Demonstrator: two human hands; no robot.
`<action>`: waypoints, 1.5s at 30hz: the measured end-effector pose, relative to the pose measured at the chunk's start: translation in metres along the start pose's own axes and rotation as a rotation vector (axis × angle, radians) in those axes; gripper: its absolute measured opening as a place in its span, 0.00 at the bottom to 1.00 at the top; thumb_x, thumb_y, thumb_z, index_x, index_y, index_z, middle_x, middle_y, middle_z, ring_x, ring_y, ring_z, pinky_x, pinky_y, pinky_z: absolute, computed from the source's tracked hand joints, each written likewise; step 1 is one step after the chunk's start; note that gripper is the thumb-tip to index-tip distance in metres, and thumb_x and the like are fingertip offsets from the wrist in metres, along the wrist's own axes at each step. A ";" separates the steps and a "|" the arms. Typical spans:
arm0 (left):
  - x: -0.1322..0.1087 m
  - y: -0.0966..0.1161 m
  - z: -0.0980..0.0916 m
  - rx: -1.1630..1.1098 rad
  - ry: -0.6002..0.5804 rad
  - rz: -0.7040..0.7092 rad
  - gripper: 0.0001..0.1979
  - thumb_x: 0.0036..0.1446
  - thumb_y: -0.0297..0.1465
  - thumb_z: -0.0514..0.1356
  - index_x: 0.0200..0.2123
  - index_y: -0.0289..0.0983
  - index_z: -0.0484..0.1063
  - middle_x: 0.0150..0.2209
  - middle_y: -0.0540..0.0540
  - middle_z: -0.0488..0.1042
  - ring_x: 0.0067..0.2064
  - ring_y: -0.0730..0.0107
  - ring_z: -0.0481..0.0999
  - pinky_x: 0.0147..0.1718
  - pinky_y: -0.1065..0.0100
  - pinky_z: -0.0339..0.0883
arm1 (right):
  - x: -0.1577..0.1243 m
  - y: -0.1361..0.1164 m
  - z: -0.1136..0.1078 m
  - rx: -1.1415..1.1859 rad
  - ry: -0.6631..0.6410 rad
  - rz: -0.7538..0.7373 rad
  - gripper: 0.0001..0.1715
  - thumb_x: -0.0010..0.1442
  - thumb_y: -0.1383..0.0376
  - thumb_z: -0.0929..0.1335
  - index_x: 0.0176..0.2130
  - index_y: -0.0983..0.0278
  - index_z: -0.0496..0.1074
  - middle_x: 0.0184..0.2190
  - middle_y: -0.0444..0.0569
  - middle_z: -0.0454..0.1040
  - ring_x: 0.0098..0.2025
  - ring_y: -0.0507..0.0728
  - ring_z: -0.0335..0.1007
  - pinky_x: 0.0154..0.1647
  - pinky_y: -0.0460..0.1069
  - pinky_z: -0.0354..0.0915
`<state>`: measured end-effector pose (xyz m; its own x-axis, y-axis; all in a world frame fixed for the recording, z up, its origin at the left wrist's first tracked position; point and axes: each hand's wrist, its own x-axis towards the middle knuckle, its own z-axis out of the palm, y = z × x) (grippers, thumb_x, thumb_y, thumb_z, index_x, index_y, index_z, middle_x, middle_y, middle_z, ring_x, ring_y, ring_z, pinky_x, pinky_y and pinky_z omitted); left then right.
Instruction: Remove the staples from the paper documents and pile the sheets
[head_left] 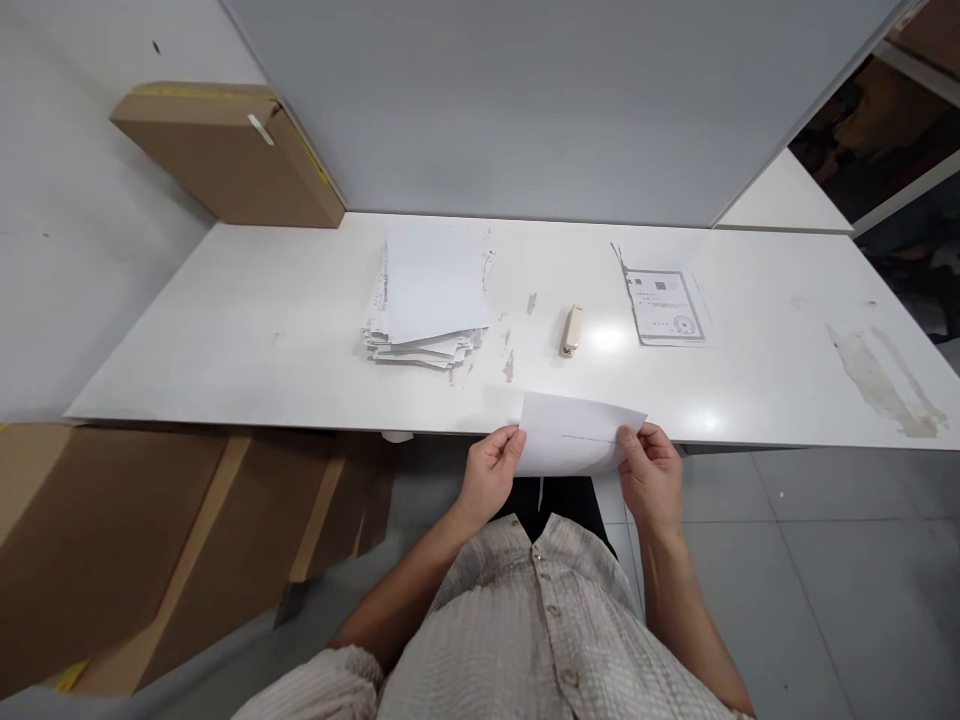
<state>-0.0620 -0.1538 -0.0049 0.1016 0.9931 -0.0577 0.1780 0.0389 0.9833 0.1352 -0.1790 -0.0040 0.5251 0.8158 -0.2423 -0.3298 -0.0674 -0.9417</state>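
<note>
A white sheet of paper is held between my two hands at the front edge of the white table. My left hand pinches its left side between thumb and fingers. On the other side, my right hand grips the right edge, thumb on top. A thin dark line runs across the sheet. Beyond it lies a small cream stapler. Left of the stapler sits an uneven stack of papers. To the right rests a printed sheet with a round stamp and a dark square mark.
A cardboard box leans at the back left against the wall. Larger cardboard boxes stand below the table on the left. A grey panel rises along the table's back edge. Worn patches mark the right end.
</note>
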 end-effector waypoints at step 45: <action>0.109 0.004 0.056 0.549 -0.247 0.128 0.13 0.61 0.30 0.51 0.41 0.37 0.75 0.34 0.44 0.78 0.39 0.63 0.76 0.40 0.64 0.68 | 0.103 -0.030 -0.006 -1.106 0.173 -0.255 0.25 0.51 0.52 0.66 0.45 0.65 0.70 0.38 0.55 0.73 0.34 0.60 0.67 0.37 0.57 0.63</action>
<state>0.0048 -0.0519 -0.0173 0.3675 0.9288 -0.0477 0.6207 -0.2068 0.7563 0.2040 -0.0969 -0.0018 0.6064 0.7944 0.0366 0.6264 -0.4488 -0.6374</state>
